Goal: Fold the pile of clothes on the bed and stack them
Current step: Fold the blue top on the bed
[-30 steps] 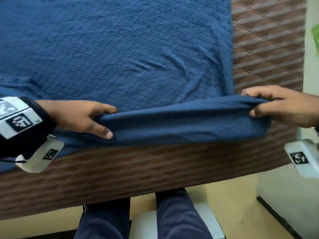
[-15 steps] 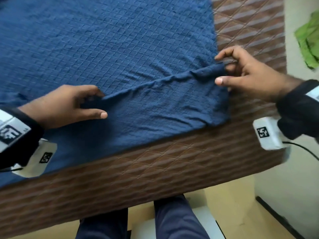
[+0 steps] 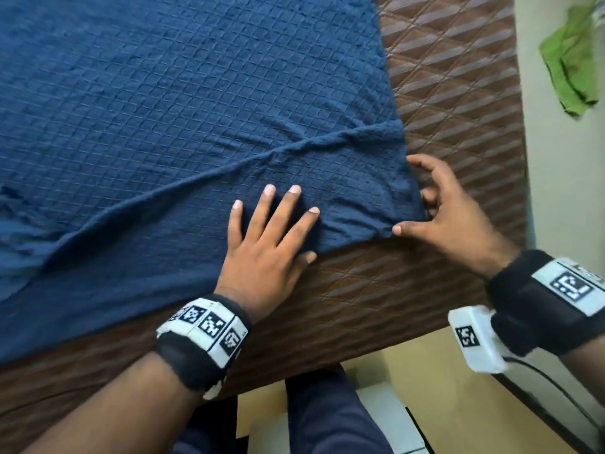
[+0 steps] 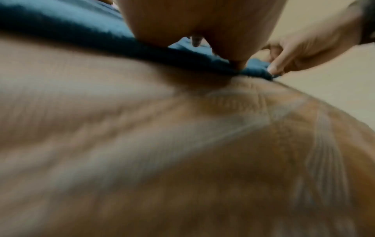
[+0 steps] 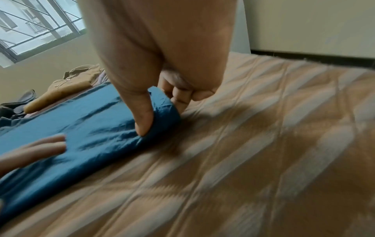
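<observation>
Now left hand (image 3: 265,253) flattened on blue garment (image 3: 183,119), shifted rightward

left hand (image 3: 265,247): fingers being spread straight, palm being pressed flat, forearm being extended forward | right hand (image 3: 451,217): thumb and curled fingers being closed in a pinch at the fabric corner, wrist being held raised | banded wrists being kept apart

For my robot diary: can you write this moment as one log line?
step: folding blue garment | left hand: flat, pressing folded edge | right hand: pinching garment corner | surface: brown quilted mattress | stacked: not yet
</observation>
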Available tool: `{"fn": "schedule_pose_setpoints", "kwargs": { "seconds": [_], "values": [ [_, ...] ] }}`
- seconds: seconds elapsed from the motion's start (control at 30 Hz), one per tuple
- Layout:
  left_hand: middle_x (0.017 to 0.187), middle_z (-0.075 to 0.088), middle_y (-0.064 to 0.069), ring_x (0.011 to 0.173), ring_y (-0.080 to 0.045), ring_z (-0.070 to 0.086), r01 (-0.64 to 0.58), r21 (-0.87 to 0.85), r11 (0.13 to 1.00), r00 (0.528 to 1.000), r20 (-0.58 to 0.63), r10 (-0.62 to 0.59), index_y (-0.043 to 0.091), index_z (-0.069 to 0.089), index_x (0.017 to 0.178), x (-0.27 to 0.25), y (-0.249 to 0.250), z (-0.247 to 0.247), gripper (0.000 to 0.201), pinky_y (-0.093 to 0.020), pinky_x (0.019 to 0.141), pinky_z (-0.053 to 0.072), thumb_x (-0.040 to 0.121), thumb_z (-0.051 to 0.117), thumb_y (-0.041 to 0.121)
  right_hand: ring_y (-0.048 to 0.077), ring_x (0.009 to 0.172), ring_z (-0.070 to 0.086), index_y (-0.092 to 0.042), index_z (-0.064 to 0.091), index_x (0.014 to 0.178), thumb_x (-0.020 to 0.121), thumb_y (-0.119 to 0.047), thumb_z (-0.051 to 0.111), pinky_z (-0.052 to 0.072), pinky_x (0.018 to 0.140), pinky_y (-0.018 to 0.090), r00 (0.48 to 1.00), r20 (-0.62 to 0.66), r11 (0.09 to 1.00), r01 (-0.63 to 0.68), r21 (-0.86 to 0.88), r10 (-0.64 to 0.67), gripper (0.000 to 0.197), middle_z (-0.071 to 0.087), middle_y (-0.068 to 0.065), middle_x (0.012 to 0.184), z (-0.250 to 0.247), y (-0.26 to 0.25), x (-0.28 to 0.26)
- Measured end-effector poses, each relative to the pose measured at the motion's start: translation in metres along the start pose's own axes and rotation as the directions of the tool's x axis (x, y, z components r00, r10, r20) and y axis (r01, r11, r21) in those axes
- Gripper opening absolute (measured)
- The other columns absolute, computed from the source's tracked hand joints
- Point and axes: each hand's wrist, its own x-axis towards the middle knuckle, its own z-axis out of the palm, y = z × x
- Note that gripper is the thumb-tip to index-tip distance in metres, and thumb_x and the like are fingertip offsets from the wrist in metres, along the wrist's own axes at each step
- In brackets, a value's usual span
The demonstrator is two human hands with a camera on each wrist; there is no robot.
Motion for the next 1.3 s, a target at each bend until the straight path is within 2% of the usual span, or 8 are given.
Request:
{"fn": "schedule_pose_setpoints", "kwargs": {
  "seconds": [0.13,0.23,0.27,0.37,0.6,0.9,1.13,1.3],
  "values": [
    [0.162,0.021,-0.009,0.149,-0.031,0.015,-0.01,0.124,0.992,1.0,0.03,0.006,0.028,0.02,0.155,-0.008,-0.003,0.019,0.069,-0.057,0.118,0.001,0.096,0.035,0.058,0.002,0.09,0.061,-0.04,0.034,0.142,0.076,-0.006,0.08,0.051,0.081,0.019,0.988,-0.035,0.924,0.131,-0.36,-0.154,0.087,0.057,-0.015,0.102,-0.022,-0.005,-0.001],
    [0.163,0.015,-0.007,0.149,-0.033,0.015,-0.061,0.16,0.985,0.998,0.017,0.059,0.037,0.015,0.155,-0.008,-0.003,0.023,0.067,-0.064,0.116,0.004,0.096,0.032,0.064,0.017,0.105,0.058,-0.026,0.046,0.132,0.073,-0.012,0.083,0.05,0.095,0.048,0.947,-0.118,0.863,0.217,-0.457,-0.3,0.071,0.056,-0.003,0.116,-0.018,0.011,-0.014],
    [0.164,0.015,-0.006,0.149,-0.034,0.016,-0.074,0.169,0.983,0.997,0.015,0.073,0.04,0.016,0.154,-0.008,-0.003,0.024,0.065,-0.065,0.116,0.004,0.096,0.031,0.065,0.019,0.105,0.055,-0.019,0.053,0.123,0.072,-0.012,0.084,0.048,0.095,0.047,0.928,-0.171,0.855,0.218,-0.47,-0.331,0.06,0.053,0.001,0.114,-0.013,0.021,-0.021],
    [0.164,0.013,-0.005,0.15,-0.034,0.015,-0.083,0.182,0.98,0.997,0.022,0.081,0.044,0.019,0.153,-0.007,-0.002,0.024,0.06,-0.066,0.116,0.004,0.098,0.027,0.066,0.014,0.091,0.055,-0.012,0.065,0.101,0.075,-0.014,0.082,0.047,0.086,0.025,0.926,-0.295,0.916,0.108,-0.387,-0.234,0.031,0.055,-0.002,0.097,0.004,0.038,-0.042],
    [0.164,0.015,-0.006,0.151,-0.034,0.015,-0.072,0.193,0.979,0.997,0.029,0.068,0.044,0.022,0.153,-0.005,-0.002,0.025,0.059,-0.066,0.116,0.007,0.098,0.026,0.066,0.024,0.093,0.057,-0.016,0.072,0.092,0.077,-0.02,0.081,0.046,0.085,0.041,0.867,-0.47,0.955,0.022,-0.295,-0.165,0.018,0.061,-0.008,0.092,0.03,0.047,-0.033],
    [0.164,0.015,-0.005,0.15,-0.034,0.016,-0.109,0.185,0.977,0.994,0.028,0.105,0.042,0.026,0.153,-0.009,0.005,0.021,0.061,-0.07,0.112,0.001,0.098,0.026,0.068,0.022,0.09,0.054,-0.002,0.073,0.096,0.084,-0.01,0.071,0.039,0.083,0.022,0.869,-0.284,0.786,0.173,-0.593,-0.405,0.015,0.065,0.01,0.094,-0.011,0.056,-0.035],
    [0.164,0.018,-0.002,0.15,-0.034,0.018,-0.119,0.199,0.973,0.989,0.105,0.1,0.043,0.026,0.152,-0.008,0.009,0.026,0.062,-0.074,0.111,0.004,0.096,0.03,0.068,0.017,0.087,0.056,-0.014,0.07,0.1,0.083,-0.009,0.074,0.042,0.077,0.016,0.968,-0.192,0.858,0.039,-0.511,-0.159,0.018,0.057,0.0,0.096,-0.016,0.035,-0.027],
    [0.164,0.017,0.0,0.151,-0.027,0.014,-0.037,0.131,0.991,0.998,0.064,0.029,0.029,0.021,0.156,-0.012,0.013,0.023,0.068,-0.068,0.113,-0.001,0.098,0.021,0.064,0.034,0.103,0.056,-0.003,0.067,0.114,0.093,-0.012,0.059,0.041,0.091,0.033,0.832,-0.31,0.751,0.178,-0.636,-0.461,0.024,0.059,0.017,0.11,0.033,-0.015,-0.047]
  ]
}}
